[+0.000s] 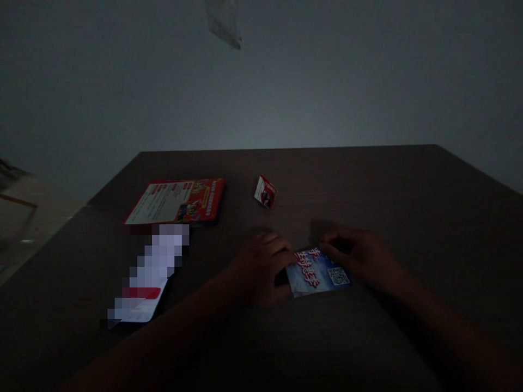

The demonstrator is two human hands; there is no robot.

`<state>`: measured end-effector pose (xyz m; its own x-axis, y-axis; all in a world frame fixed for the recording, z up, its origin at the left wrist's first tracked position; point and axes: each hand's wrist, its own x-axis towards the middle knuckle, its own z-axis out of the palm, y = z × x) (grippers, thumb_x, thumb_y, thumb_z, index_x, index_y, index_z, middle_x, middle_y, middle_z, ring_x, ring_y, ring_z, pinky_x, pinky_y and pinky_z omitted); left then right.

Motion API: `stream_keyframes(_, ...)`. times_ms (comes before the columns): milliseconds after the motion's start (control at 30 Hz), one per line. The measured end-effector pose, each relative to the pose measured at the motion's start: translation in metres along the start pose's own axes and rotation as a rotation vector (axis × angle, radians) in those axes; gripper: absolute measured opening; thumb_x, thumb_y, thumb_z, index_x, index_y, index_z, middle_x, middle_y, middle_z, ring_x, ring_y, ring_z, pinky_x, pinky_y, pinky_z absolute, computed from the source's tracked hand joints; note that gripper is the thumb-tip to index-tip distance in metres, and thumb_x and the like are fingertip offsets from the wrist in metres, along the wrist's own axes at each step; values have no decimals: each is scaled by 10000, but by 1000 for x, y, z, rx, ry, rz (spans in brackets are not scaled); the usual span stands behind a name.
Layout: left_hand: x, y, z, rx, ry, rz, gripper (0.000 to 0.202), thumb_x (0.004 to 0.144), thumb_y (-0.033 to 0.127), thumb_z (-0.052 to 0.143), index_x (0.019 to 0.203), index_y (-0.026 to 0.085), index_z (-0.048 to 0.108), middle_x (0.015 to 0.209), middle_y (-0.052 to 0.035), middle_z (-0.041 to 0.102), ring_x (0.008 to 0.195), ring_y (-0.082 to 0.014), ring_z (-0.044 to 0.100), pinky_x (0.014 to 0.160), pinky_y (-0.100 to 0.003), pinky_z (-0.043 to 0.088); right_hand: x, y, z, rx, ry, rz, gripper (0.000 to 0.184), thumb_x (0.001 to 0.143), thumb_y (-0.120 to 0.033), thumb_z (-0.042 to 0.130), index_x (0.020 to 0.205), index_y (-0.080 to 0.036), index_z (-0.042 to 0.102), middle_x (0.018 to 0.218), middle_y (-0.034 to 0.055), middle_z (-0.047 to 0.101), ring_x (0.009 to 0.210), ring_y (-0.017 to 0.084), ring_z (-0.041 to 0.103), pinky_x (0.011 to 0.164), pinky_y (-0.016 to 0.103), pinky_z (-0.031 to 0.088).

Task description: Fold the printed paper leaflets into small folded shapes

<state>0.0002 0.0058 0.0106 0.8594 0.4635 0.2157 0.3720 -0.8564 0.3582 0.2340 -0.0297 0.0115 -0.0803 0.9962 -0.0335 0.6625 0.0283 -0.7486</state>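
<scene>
A blue printed leaflet [316,275] with red-and-white lettering and a QR code lies between my hands on the dark table. My left hand [265,269] grips its left edge, fingers above and thumb lower down. At the leaflet's upper right edge, my right hand [355,253] pinches it between thumb and forefinger. Beyond my hands rests a small folded red-and-white paper [266,192], standing partly raised. The dim light hides the detail of my fingers.
At the left lies a stack of red printed leaflets [175,201]. Nearer to me is a lit phone [143,305], its screen partly blurred out. The table [347,179] meets a grey wall [327,71], where a clear plastic piece [223,22] hangs.
</scene>
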Motion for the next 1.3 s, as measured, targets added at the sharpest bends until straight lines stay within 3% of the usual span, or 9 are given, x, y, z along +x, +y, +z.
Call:
stream_keyframes(167, -1, 9, -6, 14, -19, 5, 647, 674, 646, 632, 1089, 151, 612, 1066, -106, 599, 971, -264, 514, 856, -404, 380, -1, 5, -5, -260, 46, -88, 204, 787, -378, 616, 884, -207, 672, 854, 47, 703, 703, 199, 650, 626, 305, 486)
stream_keyframes(367, -2, 17, -1, 97, -38, -67, 392, 818, 425, 597, 1113, 166, 588, 1089, -103, 589, 1002, -253, 507, 846, -396, 394, -14, -7, 1, -431, 45, -413, 201, 873, -300, 546, 997, -195, 664, 1004, 83, 669, 897, 212, 627, 792, 361, 514)
stream_keyframes(467, -3, 20, 3, 145, -43, -114, 380, 834, 428, 586, 1115, 172, 579, 1073, -95, 593, 980, -248, 517, 811, -389, 413, -25, -17, 13, -472, -19, -585, 234, 891, -257, 526, 1084, -200, 646, 1067, 81, 668, 951, 210, 617, 846, 380, 512)
stream_keyframes(567, -4, 23, 7, 204, -32, -138, 358, 846, 447, 569, 1062, 162, 587, 1039, -82, 607, 948, -243, 531, 783, -385, 422, -30, -19, 25, -499, -26, -667, 249, 899, -224, 511, 1107, -187, 642, 1140, 74, 662, 1028, 223, 604, 911, 399, 495)
stream_keyframes(700, -7, 25, 14, 246, 8, -157, 351, 851, 438, 569, 1038, 141, 582, 1014, -74, 622, 934, -238, 545, 774, -385, 428, -33, -14, 36, -549, -16, -713, 294, 905, -162, 469, 1154, -151, 624, 1186, 74, 653, 1063, 250, 586, 909, 401, 498)
stream_keyframes(933, -14, 37, 24, 365, 70, -219, 343, 889, 349, 537, 1128, 104, 559, 1107, -105, 635, 975, -261, 571, 806, -425, 433, -35, -15, 42, -594, -55, -629, 427, 875, -158, 502, 1301, -135, 512, 1325, 82, 563, 1153, 262, 524, 967, 409, 463)
stream_keyframes(1300, -16, 40, 27, 496, 87, -205, 377, 946, 358, 415, 1156, 102, 595, 1231, -118, 614, 1098, -262, 560, 844, -417, 446, -34, -19, 44, -696, -31, -572, 385, 836, -164, 546, 1220, -181, 569, 1350, 66, 542, 1138, 293, 526, 888, 417, 494)
